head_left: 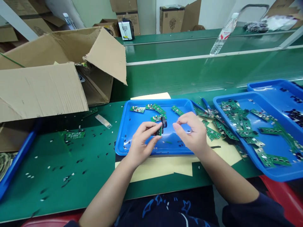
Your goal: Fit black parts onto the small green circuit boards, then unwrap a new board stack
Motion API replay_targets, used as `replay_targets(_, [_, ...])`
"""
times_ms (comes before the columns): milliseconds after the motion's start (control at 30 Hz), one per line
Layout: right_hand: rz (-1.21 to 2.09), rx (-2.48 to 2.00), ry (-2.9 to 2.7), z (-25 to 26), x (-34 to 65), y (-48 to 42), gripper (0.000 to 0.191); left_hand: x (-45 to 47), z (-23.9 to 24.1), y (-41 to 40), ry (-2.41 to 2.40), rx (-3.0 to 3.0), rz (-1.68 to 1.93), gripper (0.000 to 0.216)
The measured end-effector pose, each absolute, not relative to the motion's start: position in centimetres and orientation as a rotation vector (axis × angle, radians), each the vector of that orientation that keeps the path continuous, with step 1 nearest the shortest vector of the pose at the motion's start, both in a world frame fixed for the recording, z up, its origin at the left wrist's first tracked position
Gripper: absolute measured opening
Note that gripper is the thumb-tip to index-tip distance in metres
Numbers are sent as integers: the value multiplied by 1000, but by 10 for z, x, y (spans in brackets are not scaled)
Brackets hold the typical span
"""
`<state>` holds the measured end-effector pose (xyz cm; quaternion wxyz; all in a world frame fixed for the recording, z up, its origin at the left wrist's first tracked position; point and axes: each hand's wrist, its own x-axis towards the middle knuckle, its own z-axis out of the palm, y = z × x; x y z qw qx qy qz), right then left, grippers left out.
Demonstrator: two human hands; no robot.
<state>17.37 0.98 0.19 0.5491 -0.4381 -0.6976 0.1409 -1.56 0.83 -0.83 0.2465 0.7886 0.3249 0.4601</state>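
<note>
My left hand [144,142] grips a small green circuit board [160,130] between thumb and fingers, over the blue tray [120,138]. A black round part [163,122] stands up at the right edge of this board. To the right of it, apart from the board, my right hand [193,132] has its thumb and forefinger drawn together in a pinch. Whether anything small sits between those fingertips cannot be made out. Behind the hands, several circuit boards [159,109] lie in the tray, with tiny black and white bits scattered on its floor.
Further right, a second blue tray [254,157] holds many circuit boards, and another tray [265,82] holds black parts. Blue-handled pliers [205,103] lie between trays among loose boards. A large open cardboard box [42,91] stands left. A bottle [222,36] leans behind.
</note>
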Motion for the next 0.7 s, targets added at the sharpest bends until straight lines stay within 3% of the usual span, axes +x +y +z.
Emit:
replay_targets(400, [1215, -1129, -1336, 4, 166, 12, 10, -11, -10, 7, 831, 2294, 1203, 40])
replay_targets(533, [1186, -1094, -1269, -1, 161, 9, 9, -10, -10, 6, 857, 2222, 1204, 38])
replay_targets(700, [822, -1000, -1477, -7, 156, 2, 6, -11, -11, 8, 864, 2121, 1168, 32])
